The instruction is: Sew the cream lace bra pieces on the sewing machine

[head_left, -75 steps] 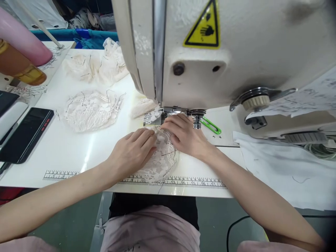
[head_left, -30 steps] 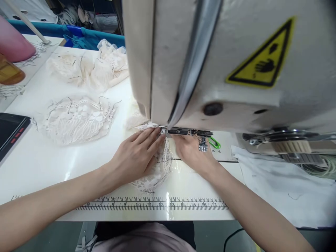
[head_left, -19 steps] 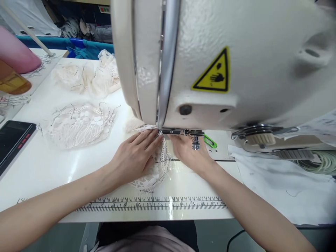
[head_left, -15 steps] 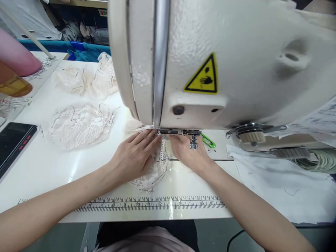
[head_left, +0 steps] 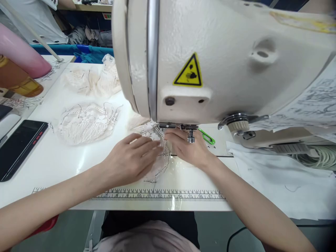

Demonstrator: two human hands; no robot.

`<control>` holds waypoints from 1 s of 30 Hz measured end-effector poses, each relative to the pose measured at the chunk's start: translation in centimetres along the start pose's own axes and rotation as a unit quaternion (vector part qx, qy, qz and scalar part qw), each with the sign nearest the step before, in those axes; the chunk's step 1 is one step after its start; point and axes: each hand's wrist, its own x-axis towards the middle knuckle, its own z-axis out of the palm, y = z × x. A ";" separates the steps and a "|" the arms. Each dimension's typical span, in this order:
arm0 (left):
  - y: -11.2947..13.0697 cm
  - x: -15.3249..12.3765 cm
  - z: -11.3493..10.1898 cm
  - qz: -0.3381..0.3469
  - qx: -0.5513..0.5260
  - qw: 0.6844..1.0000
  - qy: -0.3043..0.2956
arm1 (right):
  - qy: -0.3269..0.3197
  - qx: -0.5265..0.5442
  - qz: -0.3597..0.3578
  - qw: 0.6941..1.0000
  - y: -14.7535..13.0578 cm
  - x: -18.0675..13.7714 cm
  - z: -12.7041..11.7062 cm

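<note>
A cream lace piece [head_left: 165,159] with a dotted trim edge and dark loose threads lies under the sewing machine [head_left: 210,63], by its presser foot attachment [head_left: 178,126]. Above the lace's left part is my left hand [head_left: 132,157], its fingers loosely bent, slightly apart and a little blurred, gripping nothing. My right hand [head_left: 187,145] sits just right of the needle area, partly behind the metal attachment. Its fingers are closed together at the lace's trim edge; the fingertips are partly hidden. Green thread snips [head_left: 207,136] lie beyond the right hand.
Another lace piece [head_left: 86,122] and a cream lace heap [head_left: 91,80] lie to the left. A black phone [head_left: 22,148], an amber bottle [head_left: 19,78] and a pink thread cone [head_left: 25,52] stand further left. A printed ruler [head_left: 157,195] runs along the front edge; white cloth [head_left: 283,185] lies right.
My left hand has lifted off the lace by the needle and drawn back slightly, its fingers bending. My right hand stays near the trim, fingers drawn closer together. The view has shifted a little.
</note>
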 end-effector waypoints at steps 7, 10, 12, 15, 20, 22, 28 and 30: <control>3.5 -3.8 -1.3 0.139 0.075 0.987 -0.034 | -0.034 0.208 -0.072 0.975 0.8 0.4 0.4; 3.9 -4.5 -1.5 0.022 0.010 0.999 -0.035 | -0.037 0.233 -0.065 0.970 1.0 0.5 0.3; 3.5 -4.3 -2.1 -0.098 -0.070 0.992 -0.047 | -0.039 0.243 -0.064 0.967 1.0 0.5 0.2; 2.2 -3.4 -3.4 -0.234 -0.140 0.960 -0.058 | -0.046 0.263 -0.074 0.961 1.0 0.4 0.3; 0.0 -0.7 -3.3 -0.147 -0.162 0.967 -0.133 | -0.058 0.310 -0.072 0.946 0.9 0.2 0.6; -0.4 0.1 -2.0 -0.091 -0.126 0.978 -0.139 | -0.068 0.320 -0.061 0.943 0.9 0.2 0.5; -0.3 0.1 1.7 -0.022 -0.045 0.998 0.029 | -0.086 0.301 -0.049 0.949 0.7 0.3 -0.1; -0.4 -0.2 2.0 -0.028 -0.054 0.997 0.050 | -0.080 0.291 -0.056 0.952 0.7 0.4 0.0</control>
